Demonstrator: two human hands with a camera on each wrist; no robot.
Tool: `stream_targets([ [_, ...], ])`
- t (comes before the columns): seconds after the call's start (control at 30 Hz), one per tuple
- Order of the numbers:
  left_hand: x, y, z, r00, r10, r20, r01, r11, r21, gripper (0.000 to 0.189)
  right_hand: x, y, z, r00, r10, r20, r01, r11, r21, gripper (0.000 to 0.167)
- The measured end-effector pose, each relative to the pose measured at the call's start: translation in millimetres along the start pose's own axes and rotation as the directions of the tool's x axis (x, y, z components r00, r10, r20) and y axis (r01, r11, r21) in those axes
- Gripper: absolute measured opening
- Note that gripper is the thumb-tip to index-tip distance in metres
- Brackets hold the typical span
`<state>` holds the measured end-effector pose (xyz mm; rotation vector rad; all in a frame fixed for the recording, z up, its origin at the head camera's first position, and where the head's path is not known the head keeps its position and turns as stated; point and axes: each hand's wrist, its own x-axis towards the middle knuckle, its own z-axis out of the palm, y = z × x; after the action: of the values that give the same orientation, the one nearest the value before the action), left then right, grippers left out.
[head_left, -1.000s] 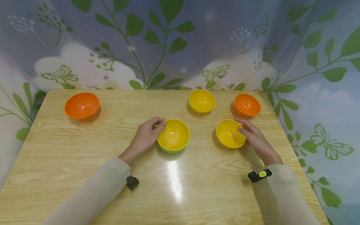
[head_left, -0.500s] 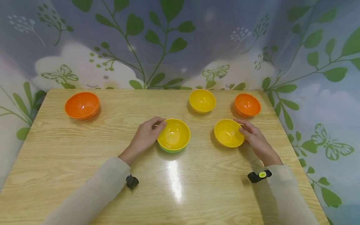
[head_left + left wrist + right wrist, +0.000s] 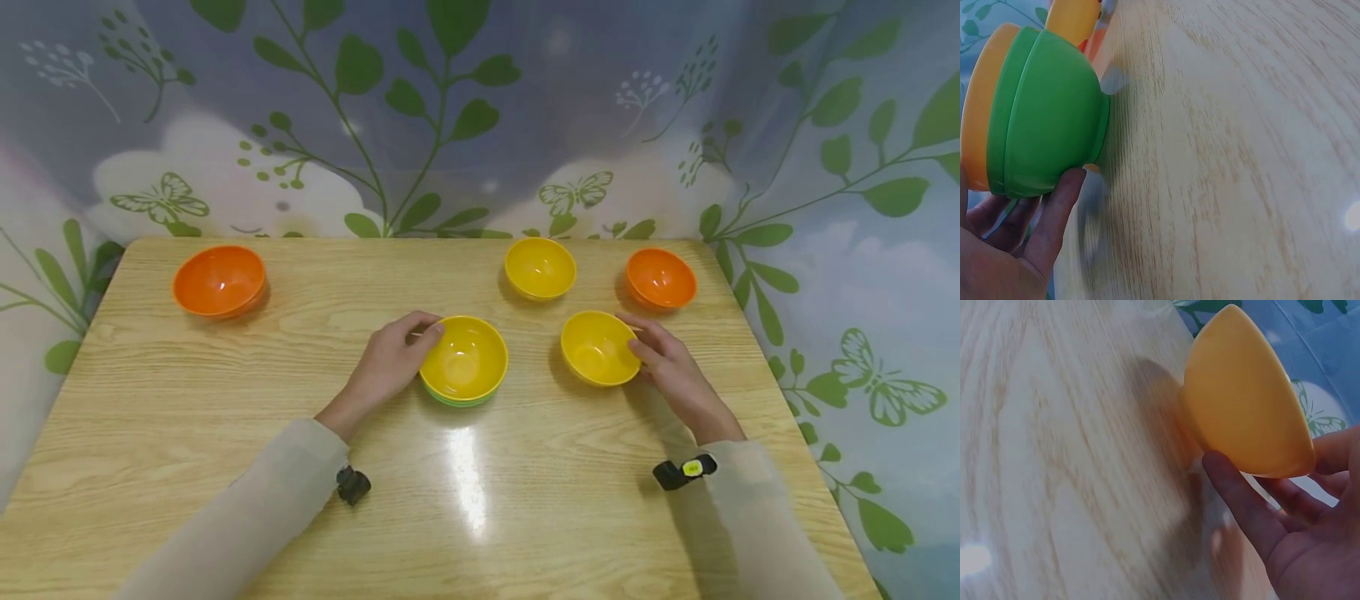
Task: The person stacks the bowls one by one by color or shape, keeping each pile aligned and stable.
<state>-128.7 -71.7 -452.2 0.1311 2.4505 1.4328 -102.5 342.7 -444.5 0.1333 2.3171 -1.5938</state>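
My left hand (image 3: 386, 367) grips the left side of a bowl stack at the middle of the table, thumb at the rim. A yellow bowl (image 3: 463, 358) tops this stack; green bowls (image 3: 1057, 119) sit under it, two green rims showing in the left wrist view. On the right, my right hand (image 3: 671, 379) pinches the right edge of another yellow bowl (image 3: 597, 350), thumb over its rim and fingers outside. That bowl tilts slightly, and its shadow lies beside it in the right wrist view. A gap separates it from the stack.
A third yellow bowl (image 3: 540, 269) stands near the back edge. Right of it is an orange bowl (image 3: 661, 279); a larger-looking orange bowl (image 3: 220, 282) stands at the back left. The wooden table (image 3: 315, 275) meets a leaf-patterned backdrop (image 3: 480, 125) behind and at the right.
My right hand has brought its yellow bowl leftward and slightly back, closer to the stack. My left hand and the stack have stayed in place.
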Motion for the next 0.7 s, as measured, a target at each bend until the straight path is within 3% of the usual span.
stream_targets([
  [0.47, -0.2, -0.6, -1.0, 1.000, 0.004, 0.005, -0.004, 1.000, -0.002, 0.046, 2.3, -19.8, 8.3, 1.000, -0.019, -0.011, 0.019, 1.000, -0.009, 0.055],
  [0.7, 0.5, -2.9, 0.7, 1.000, 0.002, 0.003, -0.002, 1.000, 0.000, 0.044, 2.0, -28.6, 14.0, 0.998, -0.066, -0.015, 0.066, 0.997, -0.036, 0.053],
])
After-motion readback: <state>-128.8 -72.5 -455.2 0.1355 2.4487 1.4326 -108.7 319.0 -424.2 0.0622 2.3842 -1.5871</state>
